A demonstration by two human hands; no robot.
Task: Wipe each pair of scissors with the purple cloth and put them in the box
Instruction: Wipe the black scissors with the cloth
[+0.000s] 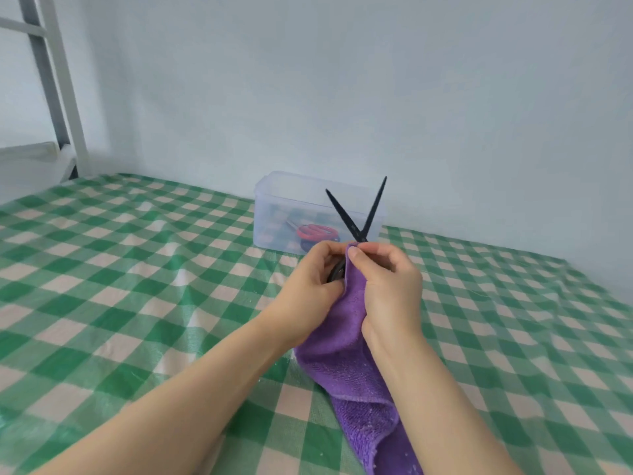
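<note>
Half done at best, judging from the head view. Found red scissors [317, 232] lying inside the clear box [270, 214] by the wall. Found black scissors [356, 216] outside it, above the checked tablecloth [137, 269], blades spread and pointing up. Noted left hand [313, 281] curled round the handles, right hand [392, 281] pinching purple cloth [349, 358] against the pivot. Left to do: finish wiping, close, box. Read no brand, label or writing anywhere.

A green and pale checked cover [137, 269] is spread flat, with some wrinkles in it. A clear box [274, 214] sits at its far edge, by the wall. The low end of the purple cloth [359, 406] lies near the near edge.
</note>
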